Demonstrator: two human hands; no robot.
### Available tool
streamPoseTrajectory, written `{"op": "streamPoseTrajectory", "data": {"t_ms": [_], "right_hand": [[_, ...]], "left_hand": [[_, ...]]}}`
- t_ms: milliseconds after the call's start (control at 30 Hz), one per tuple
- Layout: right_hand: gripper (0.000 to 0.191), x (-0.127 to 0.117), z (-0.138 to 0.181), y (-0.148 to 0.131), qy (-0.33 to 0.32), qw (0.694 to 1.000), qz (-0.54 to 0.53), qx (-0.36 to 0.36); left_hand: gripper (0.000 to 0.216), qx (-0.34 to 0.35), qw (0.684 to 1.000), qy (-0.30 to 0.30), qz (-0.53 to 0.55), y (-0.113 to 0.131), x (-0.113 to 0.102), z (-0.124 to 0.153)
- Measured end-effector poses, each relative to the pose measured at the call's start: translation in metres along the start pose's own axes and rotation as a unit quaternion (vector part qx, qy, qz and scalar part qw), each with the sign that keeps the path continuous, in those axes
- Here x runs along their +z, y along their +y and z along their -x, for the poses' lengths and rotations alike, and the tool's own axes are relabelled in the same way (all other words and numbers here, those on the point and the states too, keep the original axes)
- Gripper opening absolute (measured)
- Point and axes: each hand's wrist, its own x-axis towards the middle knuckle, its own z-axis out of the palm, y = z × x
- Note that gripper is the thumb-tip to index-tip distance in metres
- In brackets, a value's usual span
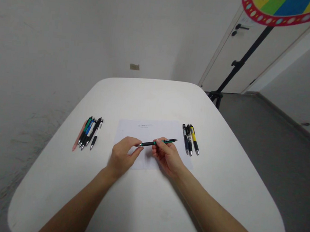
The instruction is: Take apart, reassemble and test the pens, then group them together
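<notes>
At the far left of the white table (pixel 138 217) a cluster of pens (pixel 90 132) lies side by side, tips towards the person, with a pink pen (pixel 78 138) on its outer edge and green, blue, white and black barrels beside it. Next comes a white sheet of paper (pixel 148 128), flat in the middle of the table, with a faint line of print near its far edge. Over the near half of that sheet the left hand (pixel 122 157) pinches the metal tip end of a green and black pen (pixel 148 143) between thumb and forefinger, its other fingers curled under. The pen runs nearly level, slanting slightly up to the right, just above the paper. The right hand (pixel 167 156) grasps the same pen around its middle with its fingertips, so the clip end juts out past them. Just right of the paper three more pens (pixel 190 139) lie together, the outermost a yellow pen (pixel 194 138). Beyond the table's right corner a black stand (pixel 244 59) carries a coloured wheel (pixel 285 11) in front of a white door (pixel 227 61)
</notes>
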Motion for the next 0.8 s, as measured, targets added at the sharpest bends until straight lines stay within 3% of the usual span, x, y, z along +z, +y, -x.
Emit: {"op": "streamPoseTrajectory", "data": {"t_ms": [200, 367, 433, 500, 533, 600, 733, 800], "right_hand": [[0.034, -0.001, -0.002, 0.001, 0.013, 1.000, -0.017, -0.002], [0.033, -0.003, -0.003, 0.001, 0.020, 1.000, -0.022, -0.003], [0.034, -0.004, -0.004, 0.000, 0.023, 0.999, -0.022, -0.007], [0.034, -0.005, -0.005, 0.000, 0.030, 0.999, -0.027, -0.011], [0.034, -0.005, -0.006, 0.000, 0.035, 0.999, -0.031, -0.013], [0.034, -0.006, -0.006, -0.001, 0.047, 0.998, -0.039, -0.018], [0.035, -0.005, -0.006, -0.002, 0.058, 0.997, -0.049, -0.019], [0.036, -0.004, -0.006, -0.003, 0.056, 0.997, -0.049, -0.019]], "left_hand": [[0.044, -0.068, 0.996, -0.005, 0.048, 0.001, 0.004, 0.002], [0.026, -0.157, 0.987, 0.007, 0.017, -0.003, -0.011, -0.007], [0.036, -0.173, 0.984, -0.041, -0.010, -0.007, -0.021, -0.014], [0.030, -0.163, 0.974, -0.153, -0.048, -0.012, -0.030, -0.019], [0.026, -0.166, 0.966, -0.179, -0.079, -0.015, -0.032, -0.020], [0.028, -0.143, 0.963, -0.187, -0.127, -0.019, -0.030, -0.019], [0.034, 0.018, 0.965, -0.218, -0.146, -0.023, -0.012, -0.010], [0.025, 0.054, 0.953, -0.240, -0.178, -0.024, -0.003, -0.006]]}}
